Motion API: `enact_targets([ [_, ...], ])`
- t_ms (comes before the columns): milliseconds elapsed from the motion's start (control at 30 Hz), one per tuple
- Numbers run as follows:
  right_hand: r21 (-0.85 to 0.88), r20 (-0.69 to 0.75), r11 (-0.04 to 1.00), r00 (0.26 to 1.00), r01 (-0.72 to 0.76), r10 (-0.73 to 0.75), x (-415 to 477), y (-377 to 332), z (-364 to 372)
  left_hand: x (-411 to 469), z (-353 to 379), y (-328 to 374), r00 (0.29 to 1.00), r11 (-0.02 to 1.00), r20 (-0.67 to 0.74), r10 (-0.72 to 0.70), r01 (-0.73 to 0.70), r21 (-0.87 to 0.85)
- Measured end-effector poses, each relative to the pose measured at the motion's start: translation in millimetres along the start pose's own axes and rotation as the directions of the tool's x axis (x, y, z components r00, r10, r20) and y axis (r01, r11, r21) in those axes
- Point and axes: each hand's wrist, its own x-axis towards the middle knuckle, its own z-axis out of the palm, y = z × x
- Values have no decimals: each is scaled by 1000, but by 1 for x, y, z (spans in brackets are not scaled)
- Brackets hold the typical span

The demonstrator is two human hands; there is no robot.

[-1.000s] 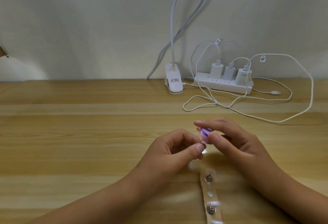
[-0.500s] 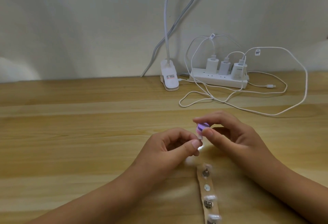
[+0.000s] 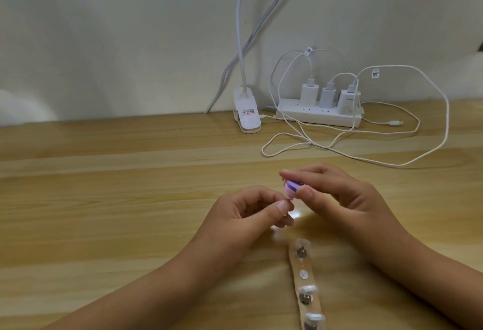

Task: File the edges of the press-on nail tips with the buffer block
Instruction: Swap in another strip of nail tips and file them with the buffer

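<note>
My right hand [image 3: 337, 196] pinches a small purple and pink buffer block [image 3: 371, 189] between thumb and forefinger, above the wooden table [image 3: 104, 199]. My left hand [image 3: 245, 214] is closed just below and left of it, thumb and fingers pinched on a small clear nail tip [image 3: 288, 201] that is almost hidden; the block's lower end touches it. A tan strip [image 3: 307, 285] lies on the table in front of my hands, carrying several clear nail tips on metal studs.
At the back of the table stand a white clip lamp base [image 3: 247, 111] and a white power strip [image 3: 318, 115] with three chargers. Loose white cables [image 3: 366, 157] loop over the table behind my right hand. A wall rises behind.
Both hands stayed together while the buffer block shifted slightly against the nail tip. The head view drifted, so everything sits a little lower and further left.
</note>
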Motion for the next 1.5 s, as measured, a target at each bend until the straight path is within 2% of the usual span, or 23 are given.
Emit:
enact_targets([
  [100, -39, 1, 997, 997, 73, -73, -1, -1, 2, 0, 1, 1, 1000, 1000, 8, 7, -7, -6],
  [233, 7, -21, 1000, 1000, -18, 18, 1, 0, 0, 0, 0, 0, 1000, 1000, -18, 0, 0, -14],
  [333, -43, -7, 997, 998, 69, -69, -2, 0, 3, 0, 1, 1, 1000, 1000, 2, 9, -9, 3],
  [467, 6, -58, 1000, 998, -17, 17, 1, 2, 1, 0, 0, 0, 1000, 1000, -17, 3, -3, -15],
  [600, 17, -30, 1000, 1000, 11, -10, -1, 0, 3, -1, 2, 2, 1000, 1000, 12, 13, -13, -3],
  [700, 111, -69, 991, 994, -78, 86, 1, 1, 2, 0, 0, 2, 1000, 1000, -7, 2, -2, -13],
  [833, 69, -25, 997, 999, -22, 24, -1, -2, 4, -1, 1, 3, 1000, 1000, 2, 10, -10, -6],
  [933, 156, -71, 982, 990, -110, 122, 3, 1, 3, 0, 1, 3, 1000, 1000, -19, 0, 0, -21],
  [1067, 105, -13, 994, 1000, -19, 21, 0, 2, 4, 0, 2, 3, 1000, 1000, -9, 15, -15, -21],
  [1200, 130, -49, 990, 997, -50, 57, 4, 6, 3, -1, 1, 4, 1000, 999, -9, 2, -2, -40],
  [1300, 99, -44, 995, 999, 32, -27, 2, 4, 4, -2, 3, 6, 1000, 999, 5, 13, -13, -49],
  [1500, 273, -92, 962, 995, -10, 36, 5, 4, 3, -1, 2, 5, 999, 999, -37, 8, -10, -49],
])
